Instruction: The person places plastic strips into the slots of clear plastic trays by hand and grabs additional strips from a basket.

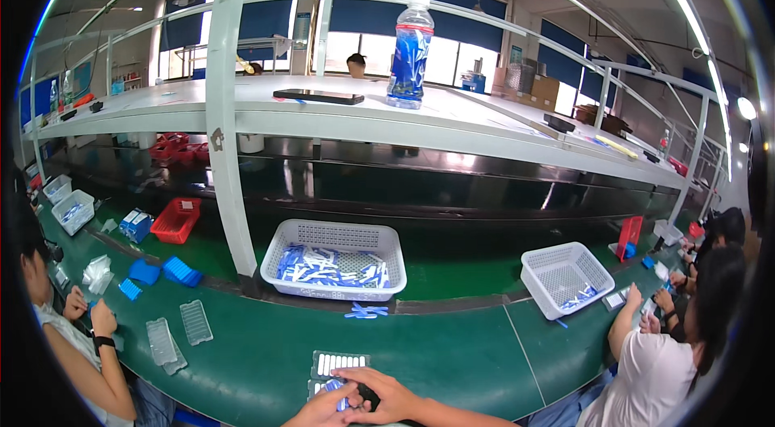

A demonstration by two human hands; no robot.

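Note:
At the near edge of the green table my two hands are together. My left hand [324, 408] is closed round a few small blue-and-white sticks [337, 395]. My right hand [391, 397] reaches over from the right with its fingers bent toward them; a small black thing [368, 396] shows below its palm, and what its fingertips grip is hidden. Just beyond the hands lies a clear plastic tray [366, 361] with a row of white pieces. A second such tray [312, 386] is partly covered by the hands.
Ahead stands a white basket [333, 293] of blue-and-white sticks, with several loose sticks [366, 311] before it. Another white basket [557, 307] is to the right. Clear trays [195, 322] lie left. Co-workers sit on both sides. A bottle [412, 56] stands on the shelf [460, 124] above.

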